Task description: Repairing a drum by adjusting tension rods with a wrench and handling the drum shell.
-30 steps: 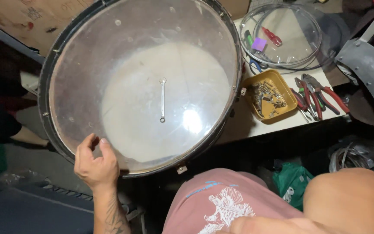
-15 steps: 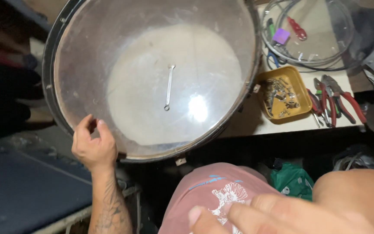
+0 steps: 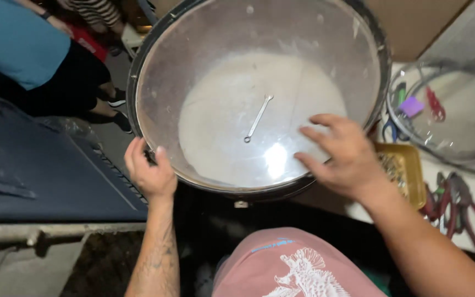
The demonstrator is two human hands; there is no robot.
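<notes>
So here the person has a big drum (image 3: 259, 93) propped in front of them, its clear head facing up at the camera and filling most of the upper middle of the view. The left hand (image 3: 148, 171) is clamped on the dark hoop (image 3: 134, 91) at the lower-left edge, thumb over the top of the rim and fingers curled round the outside, so that hand is closed on the drum. The right hand (image 3: 343, 155) is spread flat and loose over the lower-right part of the head, fingers fanned out and pointing up-left toward the centre; it isn't gripping anything, just lying on or right above the skin. Can't tell for sure if the palm is actually pressing down.

A small metal wrench (image 3: 258, 118) lies near the middle of the head, between the two hands and a bit closer to the right hand's fingertips, but not touching either. Its long axis runs diagonally, ring end down-left and the other end up-right. Whether it lies on the head or inside the shell under it, I can't tell.

Off to the right, a yellow tray (image 3: 408, 170) of small hardware sits partly hidden behind the right wrist, red-handled pliers (image 3: 460, 212) beside it, and another clear drumhead (image 3: 452, 118) above. Someone else stands at upper left, in a blue top (image 3: 20, 47).
</notes>
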